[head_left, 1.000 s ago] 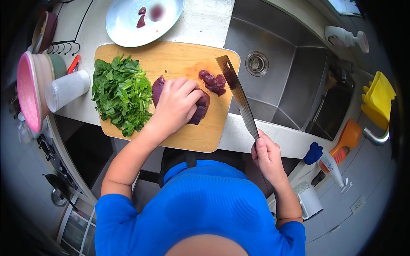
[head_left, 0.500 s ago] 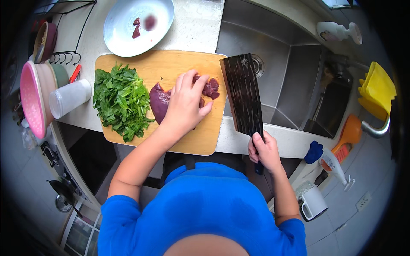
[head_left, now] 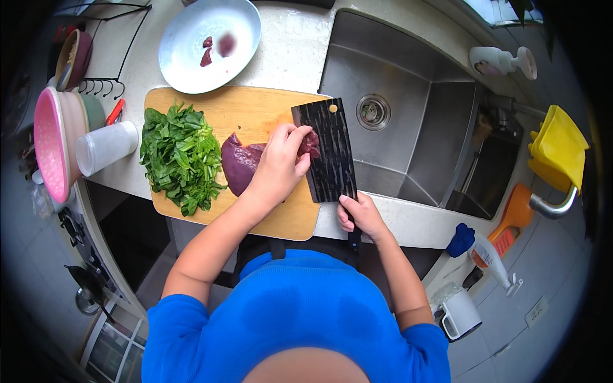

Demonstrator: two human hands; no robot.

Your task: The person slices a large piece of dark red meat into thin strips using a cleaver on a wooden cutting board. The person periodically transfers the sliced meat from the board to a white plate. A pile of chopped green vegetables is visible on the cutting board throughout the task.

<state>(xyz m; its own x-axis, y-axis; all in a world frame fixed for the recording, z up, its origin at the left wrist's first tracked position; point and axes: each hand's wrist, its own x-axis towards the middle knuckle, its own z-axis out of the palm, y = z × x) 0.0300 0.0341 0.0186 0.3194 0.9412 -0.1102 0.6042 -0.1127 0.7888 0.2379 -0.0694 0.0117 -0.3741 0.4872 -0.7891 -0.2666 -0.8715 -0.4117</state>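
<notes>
Dark-red meat pieces (head_left: 311, 145) overlap the left side of the black cleaver (head_left: 332, 156), right of the larger lump (head_left: 239, 163) on the wooden board (head_left: 252, 105). The right grip (head_left: 363, 215) clasps the cleaver's handle; the left grip (head_left: 281, 158) curls about the pieces, though whether it pinches them I cannot tell. Gathering them onto the blade seems in hand, which calls for keeping it level.

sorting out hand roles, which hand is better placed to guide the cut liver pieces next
Left, likely: the left hand touches the liver pieces over the cleaver, which occupies the right hand.

Black, grey-streaked cleaver (head_left: 329, 154); dark-red meat (head_left: 239, 167).
</notes>
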